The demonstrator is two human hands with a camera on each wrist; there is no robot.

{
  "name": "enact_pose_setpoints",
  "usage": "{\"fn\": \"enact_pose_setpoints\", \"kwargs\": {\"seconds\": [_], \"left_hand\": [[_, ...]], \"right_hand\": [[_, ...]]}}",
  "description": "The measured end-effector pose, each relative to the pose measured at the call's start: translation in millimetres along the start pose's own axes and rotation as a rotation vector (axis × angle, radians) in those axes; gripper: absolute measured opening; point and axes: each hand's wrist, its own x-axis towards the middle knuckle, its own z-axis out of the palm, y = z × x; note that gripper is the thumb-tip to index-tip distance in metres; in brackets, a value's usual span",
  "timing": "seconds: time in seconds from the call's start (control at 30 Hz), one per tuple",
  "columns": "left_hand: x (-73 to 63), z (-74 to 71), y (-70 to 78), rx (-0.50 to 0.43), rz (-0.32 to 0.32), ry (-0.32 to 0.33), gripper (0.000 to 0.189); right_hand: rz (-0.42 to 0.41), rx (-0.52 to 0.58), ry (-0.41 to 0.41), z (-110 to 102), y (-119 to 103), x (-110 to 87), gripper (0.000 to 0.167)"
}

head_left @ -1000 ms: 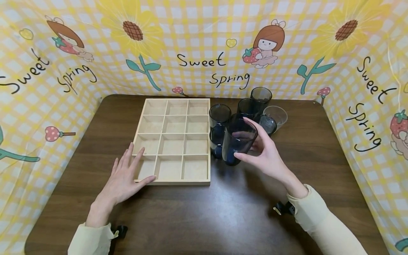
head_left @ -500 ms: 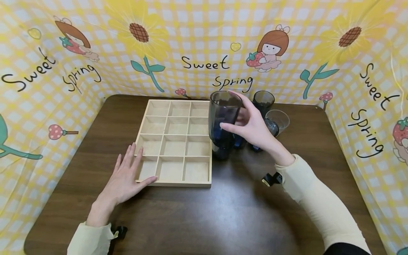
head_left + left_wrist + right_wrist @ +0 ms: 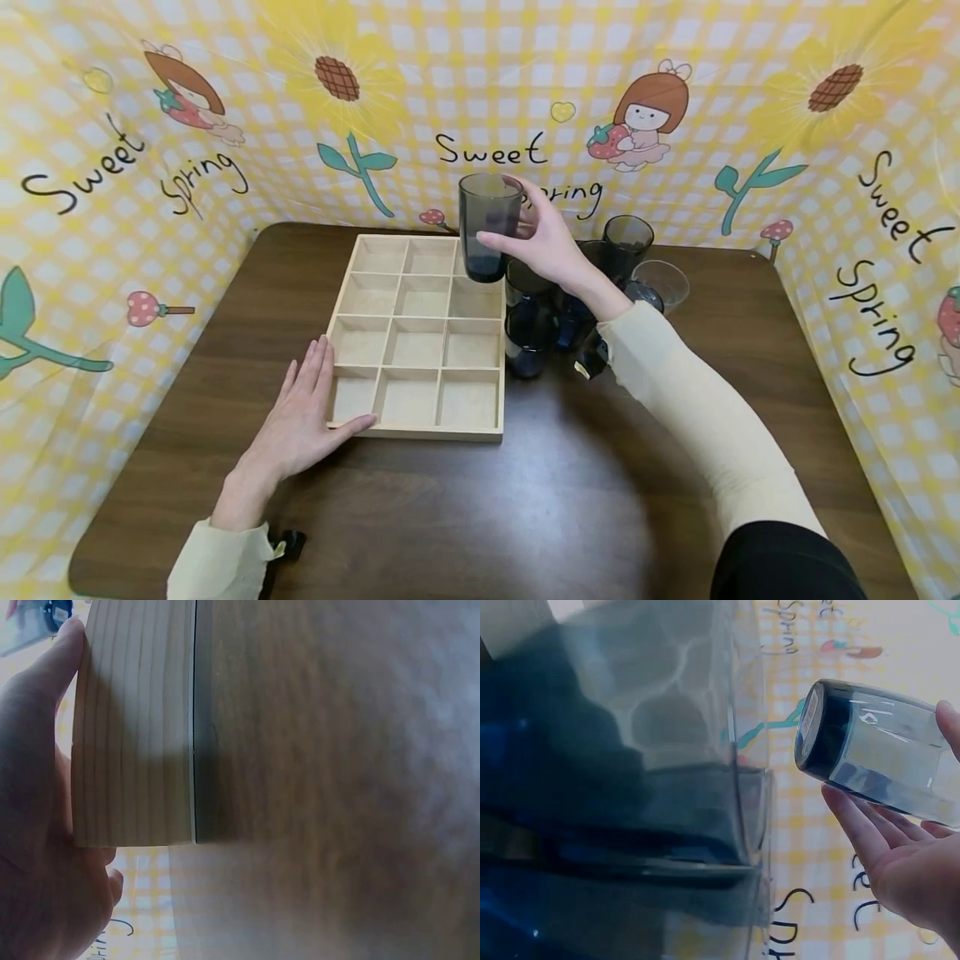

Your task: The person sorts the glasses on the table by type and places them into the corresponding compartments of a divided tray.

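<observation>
Right hand [image 3: 543, 237]: one, fingers and thumb curled round a tall dark glass [image 3: 482, 208], gripping it by its sides.
Left hand [image 3: 296, 425]: one, fingers straight along the left side of the wooden tray [image 3: 438, 434], thumb along its near edge; grips nothing that I can see.
Tall dark glass: held in the air, near upright, in front of the tray's far right part in my head view; I cannot tell which compartment it is above.
Change: a second ago I have this glass low among the other glasses; now it is raised and carried left, apart from them. I judge it free of its neighbours, with the left hand apparently steadying the tray.
Wooden tray: flat on the table [image 3: 450, 517], three compartments across, four deep.
Other glasses: a group right of the tray, partly behind the right arm; dark glasses, the nearest [image 3: 531, 337] just beside the tray, plus one see-through glass [image 3: 675, 287] at the right.
Backdrop: checked cloth [image 3: 495, 83], behind the table.
</observation>
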Motion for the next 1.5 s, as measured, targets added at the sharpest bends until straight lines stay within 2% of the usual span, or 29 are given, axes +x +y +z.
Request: {"fn": "enact_pose_setpoints", "kwargs": {"seconds": [0.27,0.57,0.73,1.03,1.3,1.5], "left_hand": [[1.0,2.7,0.2,-0.003,0.005,-0.003,0.128],[-2.6,-3.6,-0.3,0.023,-0.019,-0.022,0.128],[-4.7,-4.1,-0.5,0.023,-0.027,-0.016,0.129],[-2.3,-3.3,-1.7,0.019,-0.028,-0.019,0.128],[-0.4,-1.7,-3.5,0.028,-0.029,-0.022,0.129],[-0.8,-1.7,-3.8,0.034,-0.028,-0.014,0.129]], "right_hand": [[0.107,-0.014,-0.010,8.2,14.8,27.6,0.090],[0.136,-0.043,-0.048,12.2,25.1,44.9,0.101],[0.170,-0.112,-0.081,9.8,27.0,50.5,0.099],[0.196,-0.119,-0.066,11.2,36.0,54.0,0.096],[0.167,-0.148,-0.048,15.1,46.9,56.9,0.093],[0.174,-0.232,-0.045,20.3,49.2,57.8,0.090]]}}
